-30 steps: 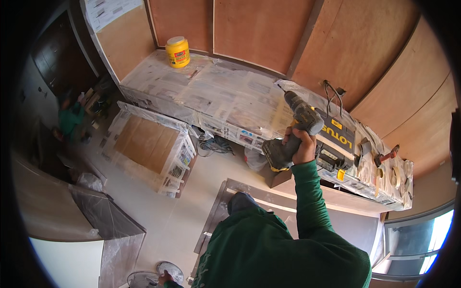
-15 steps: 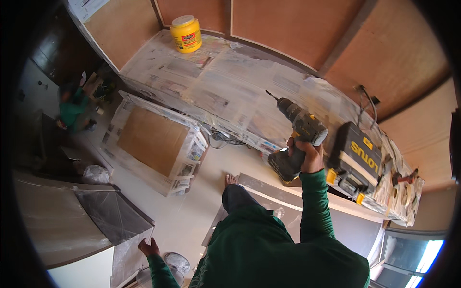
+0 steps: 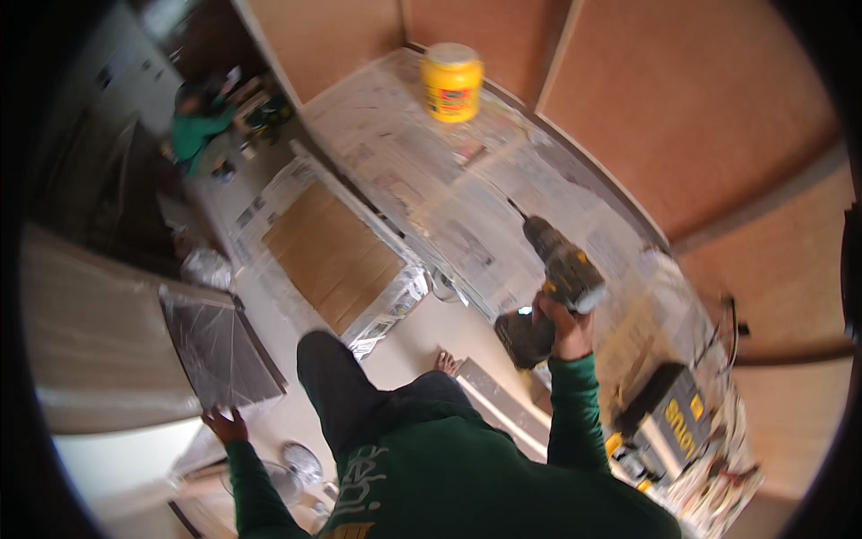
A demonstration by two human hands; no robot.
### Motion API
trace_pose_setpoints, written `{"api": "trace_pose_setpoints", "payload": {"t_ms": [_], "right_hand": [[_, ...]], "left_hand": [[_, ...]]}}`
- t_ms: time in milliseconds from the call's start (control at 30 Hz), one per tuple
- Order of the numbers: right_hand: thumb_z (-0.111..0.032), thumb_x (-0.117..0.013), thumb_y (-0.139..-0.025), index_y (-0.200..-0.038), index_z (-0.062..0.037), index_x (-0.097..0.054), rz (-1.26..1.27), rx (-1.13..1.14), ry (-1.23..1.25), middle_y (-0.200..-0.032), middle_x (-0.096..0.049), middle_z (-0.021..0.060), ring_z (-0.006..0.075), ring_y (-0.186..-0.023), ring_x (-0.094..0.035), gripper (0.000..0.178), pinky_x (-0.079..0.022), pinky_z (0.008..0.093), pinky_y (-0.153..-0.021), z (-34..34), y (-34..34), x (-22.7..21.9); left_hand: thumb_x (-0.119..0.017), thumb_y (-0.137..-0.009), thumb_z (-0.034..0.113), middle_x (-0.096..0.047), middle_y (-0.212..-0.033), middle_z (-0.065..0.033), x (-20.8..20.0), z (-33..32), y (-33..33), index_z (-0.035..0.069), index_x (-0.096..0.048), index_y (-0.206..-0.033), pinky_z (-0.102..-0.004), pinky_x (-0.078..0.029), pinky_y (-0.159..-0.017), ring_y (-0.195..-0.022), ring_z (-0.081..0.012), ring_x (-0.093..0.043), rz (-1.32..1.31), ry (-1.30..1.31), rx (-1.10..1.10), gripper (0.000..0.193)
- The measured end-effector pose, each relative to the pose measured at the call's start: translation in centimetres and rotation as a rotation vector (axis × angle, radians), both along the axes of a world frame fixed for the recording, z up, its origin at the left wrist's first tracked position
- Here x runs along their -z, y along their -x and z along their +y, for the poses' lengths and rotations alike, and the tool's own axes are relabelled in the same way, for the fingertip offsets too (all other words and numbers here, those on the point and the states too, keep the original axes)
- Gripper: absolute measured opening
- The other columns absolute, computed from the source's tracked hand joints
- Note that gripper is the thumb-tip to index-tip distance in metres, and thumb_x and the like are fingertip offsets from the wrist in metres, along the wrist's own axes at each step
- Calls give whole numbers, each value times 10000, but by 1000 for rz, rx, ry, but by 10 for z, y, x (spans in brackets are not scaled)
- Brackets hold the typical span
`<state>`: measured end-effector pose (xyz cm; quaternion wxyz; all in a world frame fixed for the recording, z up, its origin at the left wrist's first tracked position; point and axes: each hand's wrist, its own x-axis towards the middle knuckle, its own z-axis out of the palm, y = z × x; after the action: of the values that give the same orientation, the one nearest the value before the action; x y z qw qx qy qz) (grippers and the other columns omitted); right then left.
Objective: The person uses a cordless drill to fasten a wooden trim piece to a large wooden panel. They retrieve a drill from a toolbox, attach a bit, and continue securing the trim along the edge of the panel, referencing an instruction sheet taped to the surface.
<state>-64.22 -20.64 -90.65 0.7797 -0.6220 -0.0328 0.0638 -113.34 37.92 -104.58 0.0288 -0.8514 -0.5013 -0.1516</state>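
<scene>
My right hand (image 3: 569,332) is wrapped round the handle of a cordless drill (image 3: 573,272), grey and black with yellow marks. A thin bit points up and to the left, over the paper-covered platform (image 3: 458,216). The battery base juts out left of my wrist. My left hand (image 3: 224,425) hangs low on the left with its fingers apart, by the lower edge of a dark panel wrapped in clear plastic (image 3: 220,350). Whether it touches that panel I cannot tell.
A yellow tub (image 3: 452,85) stands on the platform's far part. At the right lies a black tool case (image 3: 672,418). A board topped with brown cardboard (image 3: 332,256) sits on the floor, left of the platform. A co-worker in green (image 3: 193,135) crouches at the far left.
My view has turned, so the room has shifted across the picture. One leg now shows stepping forward. My right hand keeps the drill; my left hand appears farther left and higher.
</scene>
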Motion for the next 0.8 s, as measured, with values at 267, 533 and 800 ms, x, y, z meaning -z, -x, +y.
{"api": "trace_pose_setpoints", "payload": {"t_ms": [267,533,800], "right_hand": [[-50,-679,-818,-1153,9,-594,-35,-226,82,-900,-646,78,167,-706,-618,351,-508,312,-625,25,-15,-8],[-97,-704,-889,-1088,13,-644,-222,-44,375,-799,-669,40,138,-661,-635,235,-515,306,-610,74,-45,-10],[-58,-666,-894,-1082,9,-644,-385,33,369,-795,-658,32,113,-658,-617,201,-502,290,-602,183,-132,-21]], "left_hand": [[-745,-874,388,-599,-1189,-390,-15,51,91,-104,-609,-1252,-523,-463,-1058,-1211,-504,-546,64,135,-673,636],[-715,-910,378,-557,-1250,-352,25,99,-70,-80,-623,-1246,-552,-459,-1035,-1144,-464,-566,188,88,-423,575],[-683,-969,361,-482,-1397,-280,27,136,-335,-23,-607,-1314,-498,-503,-1009,-1185,-405,-552,-279,81,235,522]]}}
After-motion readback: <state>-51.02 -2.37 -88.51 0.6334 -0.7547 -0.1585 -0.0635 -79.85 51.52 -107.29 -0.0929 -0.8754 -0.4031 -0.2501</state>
